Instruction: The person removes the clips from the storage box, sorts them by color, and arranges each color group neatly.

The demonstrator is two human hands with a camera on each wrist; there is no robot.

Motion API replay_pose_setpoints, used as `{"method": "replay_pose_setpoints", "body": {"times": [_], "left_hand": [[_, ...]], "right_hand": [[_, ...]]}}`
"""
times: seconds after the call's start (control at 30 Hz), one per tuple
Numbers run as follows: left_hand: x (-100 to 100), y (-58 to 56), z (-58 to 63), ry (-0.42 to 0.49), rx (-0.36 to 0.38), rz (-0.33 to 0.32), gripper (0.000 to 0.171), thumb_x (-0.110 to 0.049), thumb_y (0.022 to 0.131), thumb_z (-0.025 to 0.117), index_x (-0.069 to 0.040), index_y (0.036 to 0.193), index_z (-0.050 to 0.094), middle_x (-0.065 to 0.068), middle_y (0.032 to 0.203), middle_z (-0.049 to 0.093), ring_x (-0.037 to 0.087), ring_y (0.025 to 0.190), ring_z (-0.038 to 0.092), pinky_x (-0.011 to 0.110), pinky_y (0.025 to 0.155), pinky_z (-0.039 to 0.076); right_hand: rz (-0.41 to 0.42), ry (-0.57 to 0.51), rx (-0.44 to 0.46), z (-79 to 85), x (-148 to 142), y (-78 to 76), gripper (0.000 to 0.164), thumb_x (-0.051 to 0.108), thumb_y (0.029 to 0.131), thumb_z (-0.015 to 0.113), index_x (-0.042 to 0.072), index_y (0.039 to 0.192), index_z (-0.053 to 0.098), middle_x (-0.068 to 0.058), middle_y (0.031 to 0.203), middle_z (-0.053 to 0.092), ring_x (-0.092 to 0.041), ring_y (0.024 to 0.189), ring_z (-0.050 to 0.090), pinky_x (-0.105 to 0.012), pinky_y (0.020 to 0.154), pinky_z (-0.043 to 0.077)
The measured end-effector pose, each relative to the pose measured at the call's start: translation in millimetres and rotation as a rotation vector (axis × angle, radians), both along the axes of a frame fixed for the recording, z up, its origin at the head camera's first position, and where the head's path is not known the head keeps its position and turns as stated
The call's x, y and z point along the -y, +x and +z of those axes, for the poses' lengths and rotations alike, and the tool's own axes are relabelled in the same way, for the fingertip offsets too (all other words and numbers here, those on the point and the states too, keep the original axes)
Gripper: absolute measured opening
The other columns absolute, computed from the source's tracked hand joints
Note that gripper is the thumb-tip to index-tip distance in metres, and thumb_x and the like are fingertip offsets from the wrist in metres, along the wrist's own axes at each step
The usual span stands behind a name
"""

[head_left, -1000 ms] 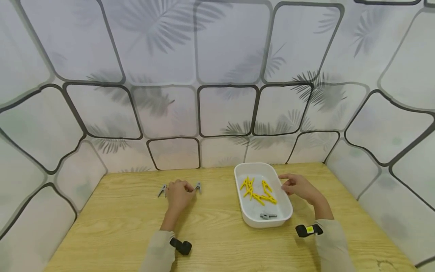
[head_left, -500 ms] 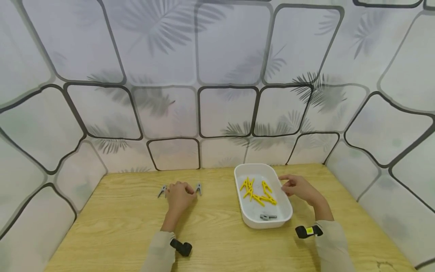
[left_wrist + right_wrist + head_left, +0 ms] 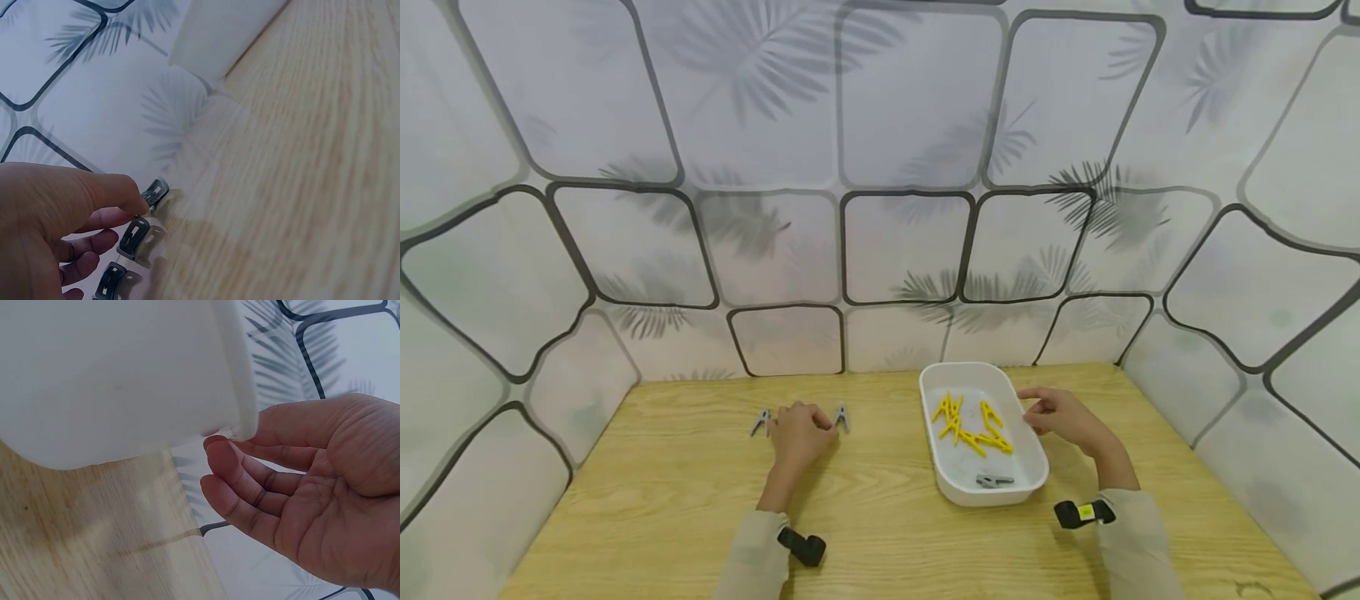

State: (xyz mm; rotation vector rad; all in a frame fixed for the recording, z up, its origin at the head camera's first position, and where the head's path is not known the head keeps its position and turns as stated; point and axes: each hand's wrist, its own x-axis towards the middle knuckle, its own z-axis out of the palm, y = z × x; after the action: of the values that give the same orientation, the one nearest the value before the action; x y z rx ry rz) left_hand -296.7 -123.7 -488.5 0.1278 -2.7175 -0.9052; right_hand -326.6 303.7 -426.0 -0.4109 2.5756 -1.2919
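Observation:
In the head view my left hand [image 3: 801,433] is at the far left part of the table, among grey clothespins. Thumb and forefinger meet at the farthest grey clothespin [image 3: 156,192] in the left wrist view and appear to pinch it. Two more stand in line with it: the middle clothespin [image 3: 130,239] and the nearest clothespin [image 3: 109,282]. My right hand [image 3: 1060,417] holds the right rim of a white plastic tray [image 3: 934,458], its fingertips under the lip in the right wrist view. Inside lie several yellow clothespins [image 3: 955,427] and grey clothespins [image 3: 994,481], how many unclear.
The wood-grain table [image 3: 865,533] ends at a patterned cloth wall [image 3: 902,250] behind and at both sides. A wrist camera [image 3: 802,547] sits on the left sleeve, another wrist camera [image 3: 1084,512] on the right.
Both hands, the clothespins and the tray stay in place relative to one another. Only the head view has shifted very slightly.

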Motion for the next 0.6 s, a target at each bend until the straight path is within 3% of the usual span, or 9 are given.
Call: {"method": "replay_pose_setpoints", "body": {"times": [0.6], "left_hand": [[-0.8, 1.7, 0.1, 0.005, -0.003, -0.016, 0.021, -0.017, 0.08, 0.084, -0.016, 0.069, 0.066, 0.007, 0.087, 0.063, 0.038, 0.096, 0.056, 0.064, 0.094, 0.032]], "right_hand": [[0.001, -0.004, 0.001, -0.6, -0.4, 0.4, 0.048, 0.005, 0.1, 0.059, -0.013, 0.142, 0.046, -0.018, 0.099, 0.068, -0.017, 0.087, 0.065, -0.045, 0.082, 0.059]]}}
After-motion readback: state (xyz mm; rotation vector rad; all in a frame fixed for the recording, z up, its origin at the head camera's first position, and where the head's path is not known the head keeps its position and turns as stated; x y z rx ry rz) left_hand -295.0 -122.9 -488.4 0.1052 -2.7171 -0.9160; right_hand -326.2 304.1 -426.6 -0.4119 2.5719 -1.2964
